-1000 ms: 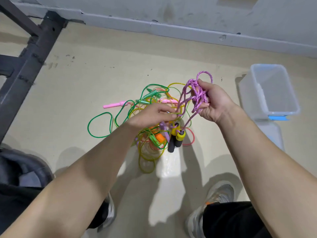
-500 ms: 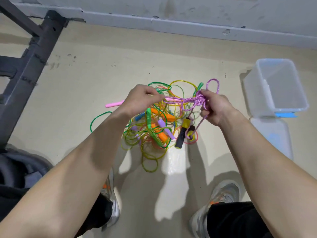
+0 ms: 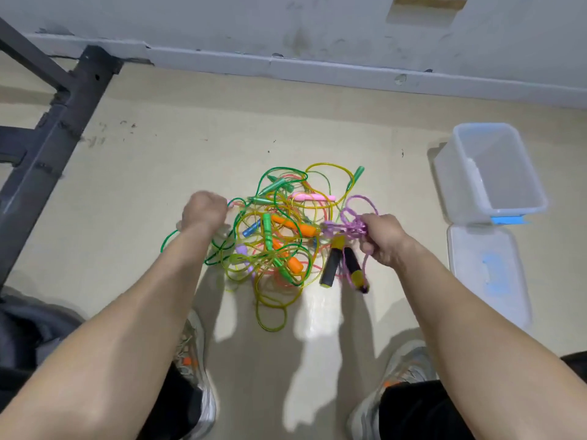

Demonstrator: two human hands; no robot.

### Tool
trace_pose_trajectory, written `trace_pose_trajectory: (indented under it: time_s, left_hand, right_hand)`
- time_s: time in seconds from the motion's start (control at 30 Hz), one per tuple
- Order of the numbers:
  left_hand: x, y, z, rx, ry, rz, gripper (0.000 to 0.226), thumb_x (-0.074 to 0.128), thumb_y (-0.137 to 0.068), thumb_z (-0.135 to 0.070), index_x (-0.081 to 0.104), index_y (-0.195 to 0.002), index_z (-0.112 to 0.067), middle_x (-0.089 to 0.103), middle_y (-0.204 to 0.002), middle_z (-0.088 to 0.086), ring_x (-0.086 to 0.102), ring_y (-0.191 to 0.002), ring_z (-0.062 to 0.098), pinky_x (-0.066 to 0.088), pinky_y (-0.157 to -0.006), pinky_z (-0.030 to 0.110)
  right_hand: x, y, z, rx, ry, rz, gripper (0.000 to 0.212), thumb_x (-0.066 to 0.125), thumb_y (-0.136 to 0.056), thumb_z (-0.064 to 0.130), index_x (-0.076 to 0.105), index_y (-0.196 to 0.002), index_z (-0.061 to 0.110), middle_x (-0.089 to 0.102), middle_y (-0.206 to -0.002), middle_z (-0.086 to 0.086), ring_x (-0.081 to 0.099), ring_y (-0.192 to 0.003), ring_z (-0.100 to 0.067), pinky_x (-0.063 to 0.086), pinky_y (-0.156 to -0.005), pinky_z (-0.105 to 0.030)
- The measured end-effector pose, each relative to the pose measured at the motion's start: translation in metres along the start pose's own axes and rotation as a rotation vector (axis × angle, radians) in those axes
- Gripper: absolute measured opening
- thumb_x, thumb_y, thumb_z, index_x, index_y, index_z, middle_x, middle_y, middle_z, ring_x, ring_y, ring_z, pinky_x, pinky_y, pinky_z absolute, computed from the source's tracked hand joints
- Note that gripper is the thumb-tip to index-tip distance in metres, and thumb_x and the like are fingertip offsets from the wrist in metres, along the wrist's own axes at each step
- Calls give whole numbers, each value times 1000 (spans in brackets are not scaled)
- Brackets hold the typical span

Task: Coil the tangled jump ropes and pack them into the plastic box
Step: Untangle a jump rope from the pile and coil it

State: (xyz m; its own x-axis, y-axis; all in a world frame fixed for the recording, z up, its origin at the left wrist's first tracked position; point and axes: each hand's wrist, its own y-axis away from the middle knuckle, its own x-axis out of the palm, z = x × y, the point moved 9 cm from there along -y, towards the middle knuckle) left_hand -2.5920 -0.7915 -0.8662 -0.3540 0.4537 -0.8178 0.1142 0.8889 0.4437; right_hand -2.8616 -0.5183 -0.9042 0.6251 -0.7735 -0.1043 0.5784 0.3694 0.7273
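Your right hand point(image 3: 386, 241) grips the purple rope point(image 3: 355, 222) beside the pile point(image 3: 276, 246). Your left hand point(image 3: 203, 212) is curled, its hold hidden. Ease it free slowly, loops together. The box point(image 3: 508, 212) stands to your right.

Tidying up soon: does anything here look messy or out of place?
Yes. The jump ropes lie in one knotted heap on the floor, the purple rope bunched at its right edge. The plastic box stands empty, its lid lying beside it.
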Motion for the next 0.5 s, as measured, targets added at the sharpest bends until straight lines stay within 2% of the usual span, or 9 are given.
trace_pose_trajectory:
  time_s: [0.03,0.1,0.17,0.23,0.27,0.37,0.43,0.5]
  left_hand:
    - [10,5,4,12,-1,-6,23,54,-95,-24,73,-105,-18,72,-105,10,63,-98,31,49,-91,32]
    - [38,26,-20,238,199,118,31,56,-93,-16,69,-120,-25,69,-122,-2,63,-95,24,47,-81,28]
    - [76,63,-58,495,238,409,53,65,-85,-11,60,-132,-34,60,-133,-11,62,-105,17,47,-86,27]
    - [114,99,-77,570,161,681,71,75,-78,-23,49,-142,-37,54,-138,-15,57,-121,13,44,-93,25]
    - [128,111,-79,564,103,748,74,77,-77,-29,46,-144,-37,55,-134,-15,55,-122,12,44,-93,25]
    - [148,118,-74,493,77,704,55,75,-83,-39,55,-134,-31,65,-109,-7,59,-109,17,47,-87,31]
    - [146,116,-72,457,207,659,41,75,-86,-41,63,-122,-26,63,-108,-4,59,-104,17,46,-83,29]
    - [137,113,-73,430,268,625,45,81,-80,-43,66,-119,-25,62,-115,-6,59,-108,12,47,-85,25]
  right_hand:
    - [10,4,0,38,-55,74,21,46,-98,4,50,-77,5,42,-58,-9,29,-33,-11,19,-32,-17]
    - [28,9,-1,118,-170,202,26,43,-100,5,46,-75,9,37,-57,-4,27,-35,-7,18,-30,-15]
    - [42,16,3,178,-258,284,31,39,-103,6,43,-73,12,33,-55,0,26,-34,-5,18,-28,-15]
    - [52,24,9,203,-303,338,35,33,-105,7,42,-72,12,35,-51,1,25,-33,-4,17,-28,-15]
    - [55,25,11,209,-325,354,35,30,-105,6,42,-73,12,35,-50,2,25,-33,-4,17,-27,-14]
    - [56,27,14,229,-372,371,34,27,-103,4,39,-74,16,32,-50,3,24,-33,-4,18,-26,-15]
    - [51,24,15,216,-347,344,32,32,-103,7,44,-75,15,33,-50,4,24,-33,-4,18,-27,-15]
    - [41,18,16,173,-308,277,27,43,-103,13,51,-77,13,38,-50,4,25,-34,-4,17,-29,-14]
